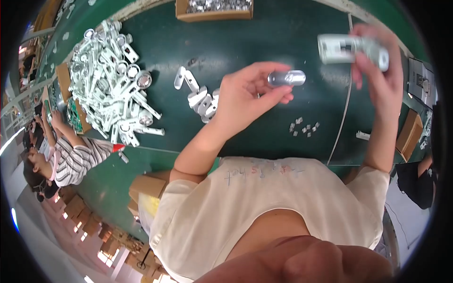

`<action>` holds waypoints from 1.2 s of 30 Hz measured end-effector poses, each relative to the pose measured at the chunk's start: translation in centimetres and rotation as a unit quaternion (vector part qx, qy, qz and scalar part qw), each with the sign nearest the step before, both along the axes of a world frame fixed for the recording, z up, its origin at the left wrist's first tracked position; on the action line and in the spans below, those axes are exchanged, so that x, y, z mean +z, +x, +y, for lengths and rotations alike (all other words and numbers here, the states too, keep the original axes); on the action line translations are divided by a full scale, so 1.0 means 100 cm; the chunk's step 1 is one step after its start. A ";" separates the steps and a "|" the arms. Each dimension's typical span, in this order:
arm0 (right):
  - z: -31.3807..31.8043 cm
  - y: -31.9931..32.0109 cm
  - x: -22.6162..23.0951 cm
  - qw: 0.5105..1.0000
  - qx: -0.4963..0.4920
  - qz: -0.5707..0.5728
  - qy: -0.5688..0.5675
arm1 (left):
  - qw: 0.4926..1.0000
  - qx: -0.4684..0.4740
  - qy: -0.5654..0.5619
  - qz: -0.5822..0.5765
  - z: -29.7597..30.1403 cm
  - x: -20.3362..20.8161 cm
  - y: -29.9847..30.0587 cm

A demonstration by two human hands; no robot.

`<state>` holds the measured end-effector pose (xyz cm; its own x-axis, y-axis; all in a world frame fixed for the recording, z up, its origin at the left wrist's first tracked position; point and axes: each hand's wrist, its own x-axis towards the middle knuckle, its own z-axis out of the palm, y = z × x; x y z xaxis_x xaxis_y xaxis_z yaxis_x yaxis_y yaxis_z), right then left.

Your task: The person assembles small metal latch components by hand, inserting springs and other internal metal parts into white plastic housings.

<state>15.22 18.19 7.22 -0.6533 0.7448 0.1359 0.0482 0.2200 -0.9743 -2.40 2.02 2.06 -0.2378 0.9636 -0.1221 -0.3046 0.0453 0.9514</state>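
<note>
Your cream shirt point(283, 198) is nearest. Above the desk point(273, 37), your left hand point(245, 89) pinches a silver cover point(287, 78); your right hand point(377, 61) grips a blurred pale casing point(332, 49), well apart. Much seems left: a big heap of parts point(101, 85) and loose covers point(204, 104) lie leftward. Coloured handwriting crosses your shirt; no brand is legible.

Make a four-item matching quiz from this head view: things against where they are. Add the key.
Things
1. heap of parts
2. silver oval piece
3. carton of metal bits
4. whitish part

Places
A. in the right hand
B. far edge of the table
C. left side of the table
D. in the left hand

Pairs: 1-C, 2-D, 3-B, 4-A
</note>
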 end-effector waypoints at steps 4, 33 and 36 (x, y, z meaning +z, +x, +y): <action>-0.054 0.019 -0.015 0.992 -0.013 0.040 -0.118 | 1.000 -0.027 0.005 0.013 0.003 0.003 0.010; -0.084 0.012 -0.029 0.995 -0.035 -0.059 -0.073 | 0.998 -0.065 0.001 -0.001 -0.007 0.003 0.022; -0.085 0.011 -0.028 0.995 -0.035 -0.054 -0.076 | 0.998 -0.063 -0.007 -0.021 -0.007 0.006 0.023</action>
<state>16.33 9.72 4.38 -0.6042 0.7953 -0.0500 0.1647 0.0632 -0.9843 -0.10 1.32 2.61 -0.1085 0.9837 -0.1432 -0.3355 0.0994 0.9368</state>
